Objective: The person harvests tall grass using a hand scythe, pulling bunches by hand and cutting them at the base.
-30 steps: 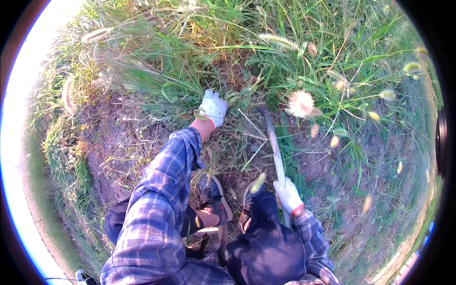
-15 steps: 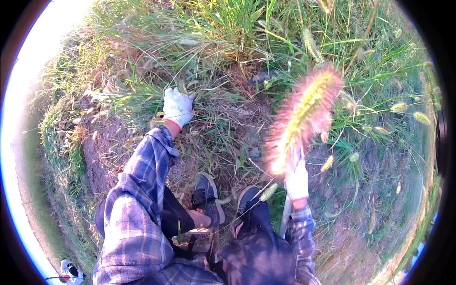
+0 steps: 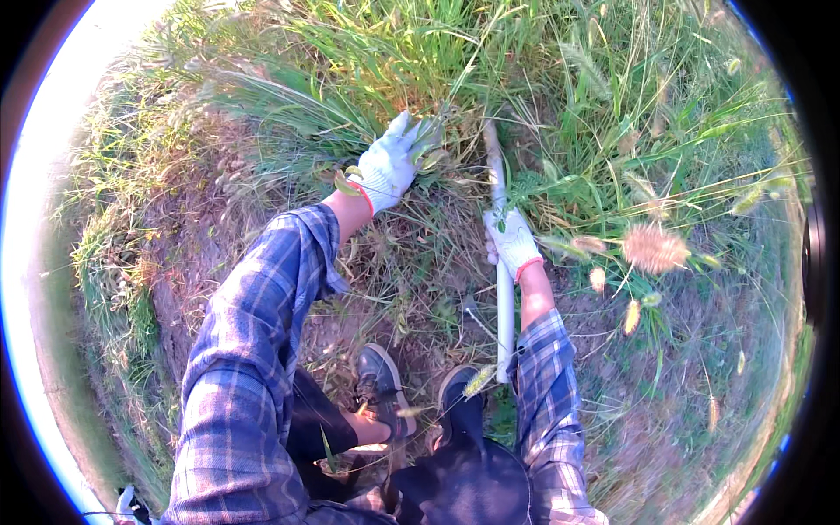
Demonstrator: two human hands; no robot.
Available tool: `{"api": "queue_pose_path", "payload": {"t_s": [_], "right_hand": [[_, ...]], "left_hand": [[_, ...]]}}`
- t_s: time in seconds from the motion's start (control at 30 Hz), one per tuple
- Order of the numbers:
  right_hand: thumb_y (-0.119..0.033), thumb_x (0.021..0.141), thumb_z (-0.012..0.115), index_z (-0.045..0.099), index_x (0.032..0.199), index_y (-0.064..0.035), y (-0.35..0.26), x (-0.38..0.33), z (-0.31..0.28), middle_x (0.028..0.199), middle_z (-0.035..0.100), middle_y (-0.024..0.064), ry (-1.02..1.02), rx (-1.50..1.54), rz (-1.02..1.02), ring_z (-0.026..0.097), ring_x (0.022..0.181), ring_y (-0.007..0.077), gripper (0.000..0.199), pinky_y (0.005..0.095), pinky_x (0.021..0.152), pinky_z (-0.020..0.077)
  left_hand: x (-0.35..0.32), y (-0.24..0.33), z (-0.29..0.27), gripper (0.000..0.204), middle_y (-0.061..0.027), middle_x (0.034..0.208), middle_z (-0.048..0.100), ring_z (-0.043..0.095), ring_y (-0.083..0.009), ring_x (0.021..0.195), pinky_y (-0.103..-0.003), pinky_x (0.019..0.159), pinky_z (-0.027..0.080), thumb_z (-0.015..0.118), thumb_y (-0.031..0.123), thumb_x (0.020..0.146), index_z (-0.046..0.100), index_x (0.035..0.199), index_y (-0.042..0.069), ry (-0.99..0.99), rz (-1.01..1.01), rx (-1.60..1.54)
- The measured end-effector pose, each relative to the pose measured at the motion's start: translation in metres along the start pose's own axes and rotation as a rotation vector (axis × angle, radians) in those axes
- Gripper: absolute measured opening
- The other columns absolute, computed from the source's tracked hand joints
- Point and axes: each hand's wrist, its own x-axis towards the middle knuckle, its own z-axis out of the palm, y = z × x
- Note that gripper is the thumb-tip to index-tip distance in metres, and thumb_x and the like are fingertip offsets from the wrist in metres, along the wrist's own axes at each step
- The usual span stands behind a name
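Observation:
Both my hands wear white knit gloves with red cuffs. My left hand [image 3: 388, 168] is closed round a bunch of long green grass [image 3: 293, 109], whose blades stick out to its left and past the fingers. My right hand [image 3: 512, 240] is wrapped round the middle of a long, pale, round tool handle [image 3: 506, 324]. The handle runs away from me, its near end by my right sleeve. Its far end goes into the standing grass [image 3: 437, 44] just right of my left hand. Whatever head it carries is hidden there.
Cut stalks and dry litter [image 3: 411, 254] cover the soil before my dark shoes [image 3: 379, 385]. Bristly seed heads [image 3: 654, 248] hang on thin stems to the right. Grass stands thick at the far side, with brownish ground [image 3: 197, 245] at the left.
My left hand has moved right and farther away with the grass. My right hand has swung forward and left with the handle, now reaching into the grass. The big seed head no longer blocks it.

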Motion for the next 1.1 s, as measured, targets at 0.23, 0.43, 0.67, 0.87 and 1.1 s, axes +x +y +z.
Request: {"api": "queue_pose_path", "payload": {"t_s": [0.23,0.43,0.67,0.87,1.1], "right_hand": [[-0.023,0.092,0.056,0.040,0.104,-0.0060,0.000,-0.038,0.013,0.068,0.047,0.0025,-0.115,-0.473,0.033,0.049,0.047,0.0121,0.026,0.0290,0.039,0.0426],[-0.024,0.093,0.060,0.042,0.103,-0.0067,0.026,-0.016,0.019,0.064,0.047,0.0024,0.034,-0.051,-0.039,0.048,0.044,0.0124,0.027,0.0296,0.036,0.0408],[-0.019,0.092,0.057,0.043,0.108,-0.0009,0.063,0.017,0.033,0.061,0.049,0.0068,0.112,-0.192,0.053,0.050,0.041,0.0186,0.028,0.0343,0.034,0.0420],[-0.016,0.090,0.057,0.041,0.098,-0.0072,0.092,-0.093,-0.006,0.061,0.045,0.0027,0.239,-0.127,0.184,0.046,0.040,0.0129,0.020,0.0300,0.033,0.0397],[-0.023,0.090,0.060,0.042,0.101,-0.0021,0.102,-0.079,-0.027,0.062,0.054,0.0112,0.344,-0.459,0.097,0.055,0.043,0.0211,0.030,0.0359,0.037,0.0443]], "left_hand": [[0.045,-0.032,0.032,0.068,-0.0226,0.153,0.031,0.043,-0.0341,0.135,-0.037,0.107,0.042,0.068,0.023,0.082,0.045,0.139,-0.004,0.075,-0.109,-0.198],[0.037,-0.022,0.036,0.058,-0.0212,0.136,0.052,0.049,-0.0309,0.127,-0.043,0.112,0.031,0.050,0.047,0.096,0.060,0.123,-0.003,-0.558,-0.205,0.299],[0.024,-0.044,0.075,0.045,-0.0131,0.104,0.067,0.062,-0.0292,0.104,-0.043,0.095,0.042,0.048,0.044,0.096,0.067,0.108,0.005,-0.194,-0.354,0.062],[0.019,-0.020,0.071,0.034,-0.0074,0.104,0.066,0.060,-0.0243,0.105,-0.040,0.086,0.044,0.050,0.035,0.096,0.069,0.109,0.010,-0.325,-0.096,0.257],[-0.032,-0.030,0.142,0.033,-0.0212,0.110,0.061,0.055,-0.0395,0.110,-0.047,0.099,0.043,0.048,0.026,0.096,0.059,0.113,0.000,-0.015,-0.407,-0.088]]}}
